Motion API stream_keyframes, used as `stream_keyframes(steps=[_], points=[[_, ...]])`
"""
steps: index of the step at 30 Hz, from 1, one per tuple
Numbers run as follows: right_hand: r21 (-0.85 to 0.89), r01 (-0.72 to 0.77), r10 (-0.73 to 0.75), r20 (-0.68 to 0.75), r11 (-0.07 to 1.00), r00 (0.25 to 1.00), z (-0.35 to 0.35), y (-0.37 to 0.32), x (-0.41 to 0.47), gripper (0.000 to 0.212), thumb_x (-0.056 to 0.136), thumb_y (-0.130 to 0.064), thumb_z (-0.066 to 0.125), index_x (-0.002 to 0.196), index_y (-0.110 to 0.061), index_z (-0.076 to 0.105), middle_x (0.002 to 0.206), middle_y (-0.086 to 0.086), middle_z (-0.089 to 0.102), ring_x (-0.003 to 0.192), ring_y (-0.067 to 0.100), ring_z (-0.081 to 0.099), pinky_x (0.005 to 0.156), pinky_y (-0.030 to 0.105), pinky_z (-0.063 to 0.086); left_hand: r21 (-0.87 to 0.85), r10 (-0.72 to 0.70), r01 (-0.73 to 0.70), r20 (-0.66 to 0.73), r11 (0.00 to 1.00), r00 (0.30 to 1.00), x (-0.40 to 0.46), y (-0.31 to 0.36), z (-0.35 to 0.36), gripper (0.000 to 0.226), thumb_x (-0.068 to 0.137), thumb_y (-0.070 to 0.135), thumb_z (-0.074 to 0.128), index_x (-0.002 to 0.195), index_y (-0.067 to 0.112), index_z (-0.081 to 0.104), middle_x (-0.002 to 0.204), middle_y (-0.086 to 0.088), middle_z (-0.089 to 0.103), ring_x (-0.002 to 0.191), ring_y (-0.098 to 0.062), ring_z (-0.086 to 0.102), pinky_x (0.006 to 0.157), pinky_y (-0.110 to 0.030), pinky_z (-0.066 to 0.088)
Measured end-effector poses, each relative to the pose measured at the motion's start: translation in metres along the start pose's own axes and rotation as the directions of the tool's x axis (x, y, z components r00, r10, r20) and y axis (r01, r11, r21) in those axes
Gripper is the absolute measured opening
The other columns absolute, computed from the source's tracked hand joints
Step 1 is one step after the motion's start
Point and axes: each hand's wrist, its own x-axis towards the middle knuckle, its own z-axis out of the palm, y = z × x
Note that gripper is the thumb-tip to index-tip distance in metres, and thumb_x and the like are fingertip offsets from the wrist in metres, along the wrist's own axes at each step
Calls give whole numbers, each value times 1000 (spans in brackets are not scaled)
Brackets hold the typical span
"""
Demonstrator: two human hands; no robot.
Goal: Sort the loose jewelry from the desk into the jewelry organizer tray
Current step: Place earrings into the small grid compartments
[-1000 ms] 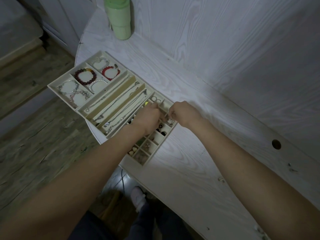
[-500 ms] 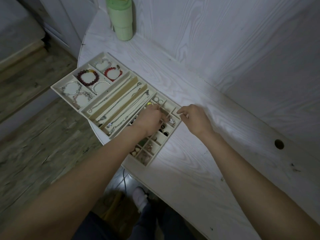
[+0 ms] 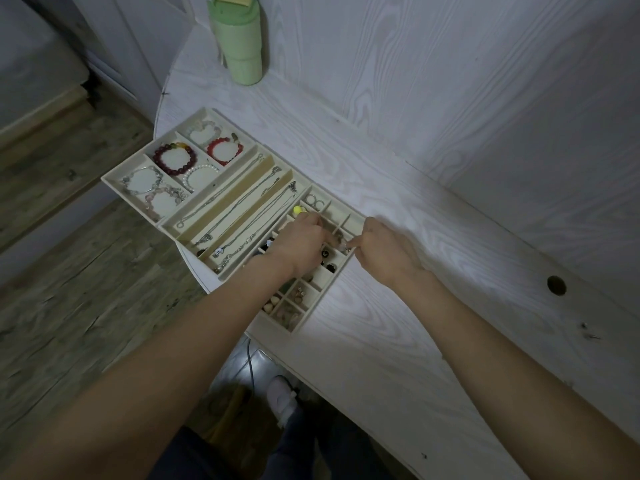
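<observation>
The cream organizer tray (image 3: 131, 201) lies on the white desk (image 3: 398, 327), overhanging its left edge. Beaded bracelets (image 3: 175, 161) fill its far-left cells, silver necklaces (image 3: 242, 209) lie in the long slots, and two rings (image 3: 315, 200) and a yellow bead (image 3: 297, 210) sit in small cells. My left hand (image 3: 304, 244) hovers over the small cells with fingers curled down. My right hand (image 3: 384, 252) meets it at the tray's right rim. Between both sets of fingertips is a small silver piece (image 3: 342, 244), blurred and partly hidden.
A green tumbler (image 3: 240, 53) stands at the back of the desk against the wall panel. A round cable hole (image 3: 556, 285) is at the right. Wooden floor and my shoe (image 3: 282, 396) show below the desk's curved edge.
My right hand drew back from the tray half a second ago and has now returned to the small silver piece beside my left fingers. The left hand stayed over the small cells.
</observation>
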Motion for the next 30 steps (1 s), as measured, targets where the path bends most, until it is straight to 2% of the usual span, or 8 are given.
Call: stream_keyframes(steps=[4,8,15,19,23,26,30], points=[[-57,24,-25,-11,998,1000,1,-3,0,32,96,-8,43,120,-15,63,108,4,49,90,21,53,61,28,35,-25,-11,10,-14,1000,1000,0,-2,0,48,89,1,49,127,29,58,136,-7,41,126,-23,34,108,-32,28],[-23,50,-49,29,998,998,0,-9,5,40,97,-11,42,133,-26,53,107,4,47,89,19,51,61,28,32,12,-10,10,-9,1000,1000,1,-1,-1,51,89,1,47,129,31,56,135,-7,41,124,-24,35,107,-33,31],[-133,23,-21,12,991,1000,-1,-4,2,39,94,-2,45,125,-19,61,110,6,48,94,21,53,62,30,38,53,-3,4,-19,999,1000,1,1,-5,50,89,3,51,129,32,56,141,-7,38,131,-24,31,110,-37,30],[-125,27,-28,-8,992,1000,-1,-4,0,37,95,-5,44,126,-19,60,110,5,48,95,21,52,61,30,39,60,-7,9,-31,998,1000,1,1,-5,47,88,4,52,127,29,58,139,-7,40,130,-24,33,110,-38,31],[-38,58,-57,28,998,998,2,-8,1,45,95,-8,43,133,-31,52,103,3,44,85,18,46,58,28,31,90,-7,10,-42,996,999,-1,1,-3,49,88,5,50,131,28,54,134,-8,43,124,-25,37,104,-37,36],[-64,28,-26,39,998,999,7,-7,3,41,94,-8,45,128,-25,59,104,4,44,91,20,49,61,29,35,107,4,-2,-10,994,1000,-3,2,-3,53,90,5,48,136,31,50,133,-8,41,123,-24,36,101,-34,35],[-127,15,-13,14,992,1000,6,-8,0,38,92,-5,46,125,-18,61,110,6,46,102,21,50,64,30,40,110,1,1,-24,994,1000,-4,2,-5,51,89,5,50,133,31,52,136,-7,40,126,-25,35,106,-37,33]])
